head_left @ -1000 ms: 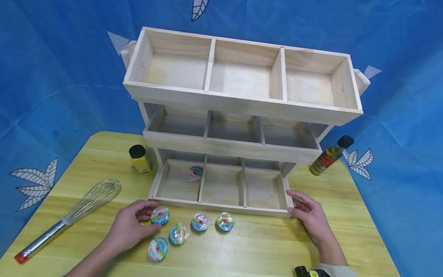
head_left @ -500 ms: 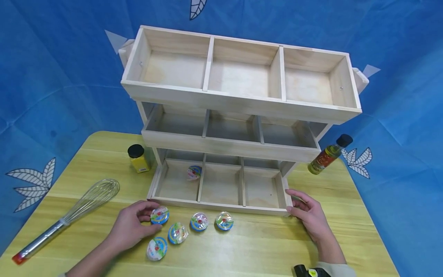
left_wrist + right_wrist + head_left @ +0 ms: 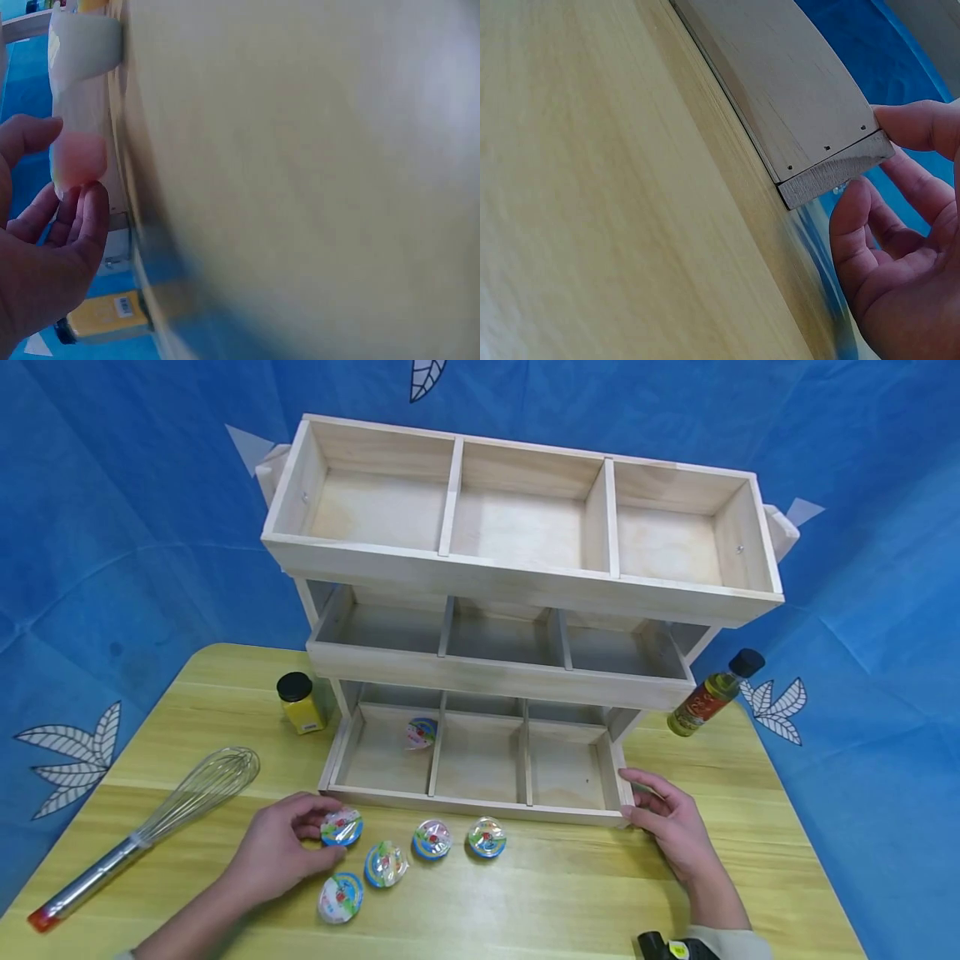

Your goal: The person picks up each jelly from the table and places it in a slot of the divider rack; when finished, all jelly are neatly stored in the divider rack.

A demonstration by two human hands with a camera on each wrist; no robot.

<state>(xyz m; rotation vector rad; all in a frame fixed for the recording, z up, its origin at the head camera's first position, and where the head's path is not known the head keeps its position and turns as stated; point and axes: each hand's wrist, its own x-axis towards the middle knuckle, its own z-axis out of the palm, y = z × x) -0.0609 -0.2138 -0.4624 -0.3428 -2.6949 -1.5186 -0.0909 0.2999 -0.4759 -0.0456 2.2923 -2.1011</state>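
Observation:
My left hand [image 3: 273,843] pinches a small foil-topped jelly cup [image 3: 341,827] between thumb and fingertips; in the left wrist view the pinkish cup [image 3: 80,160] shows between them. Close by on the table lie several more such cups, one jelly cup [image 3: 341,897] nearest me and another jelly cup [image 3: 487,838] farthest right. One more jelly cup [image 3: 422,733] sits in the lowest tier's left compartment. At the front right corner of the three-tier wooden rack [image 3: 480,811], my right hand [image 3: 675,831] holds the lowest tier, thumb at the front and fingers along the side.
A whisk [image 3: 183,810] lies at the left. A yellow jar with a black lid [image 3: 302,703] stands left of the rack, and a dark-capped oil bottle [image 3: 707,693] stands right of it. Blue cloth [image 3: 135,527] hangs behind the table [image 3: 562,893].
The left hand and its jelly cup have shifted slightly left. The right hand stays at the rack's corner.

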